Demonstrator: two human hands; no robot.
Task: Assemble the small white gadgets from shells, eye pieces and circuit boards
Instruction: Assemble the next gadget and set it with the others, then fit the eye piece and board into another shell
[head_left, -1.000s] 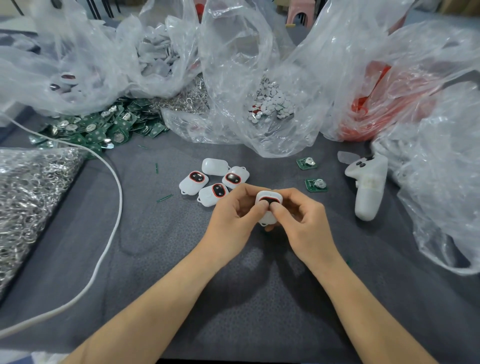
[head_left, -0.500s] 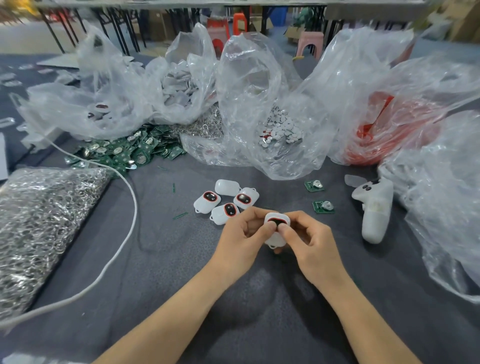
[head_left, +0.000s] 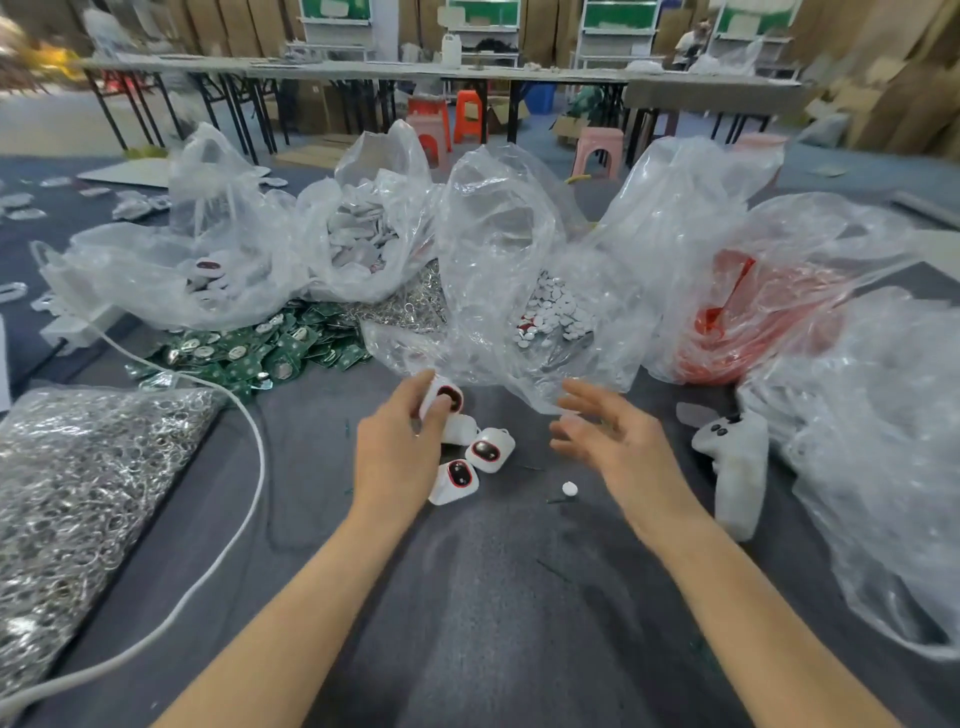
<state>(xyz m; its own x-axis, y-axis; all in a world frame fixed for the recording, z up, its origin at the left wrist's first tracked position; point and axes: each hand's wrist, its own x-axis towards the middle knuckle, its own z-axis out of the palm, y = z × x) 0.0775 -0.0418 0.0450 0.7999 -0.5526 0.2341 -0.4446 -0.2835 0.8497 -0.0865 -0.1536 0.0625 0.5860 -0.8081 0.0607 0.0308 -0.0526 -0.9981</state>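
Risk noted: the small white plastic gadget with a red-rimmed dark eye (head_left: 445, 401), gripped between thumb and fingers of the left hand (head_left: 397, 452) just above the finished white gadgets (head_left: 485, 451) on the grey cloth-covered table (head_left: 467, 597), may slip and scatter them, as the right hand (head_left: 615, 441) hovers apart, fingers spread, holding nothing.

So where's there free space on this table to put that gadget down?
The widest bare grey cloth lies between the two forearms. A narrower strip runs between the white cable and the left hand. Farther back it is crowded: finished gadgets, circuit boards and plastic bags.
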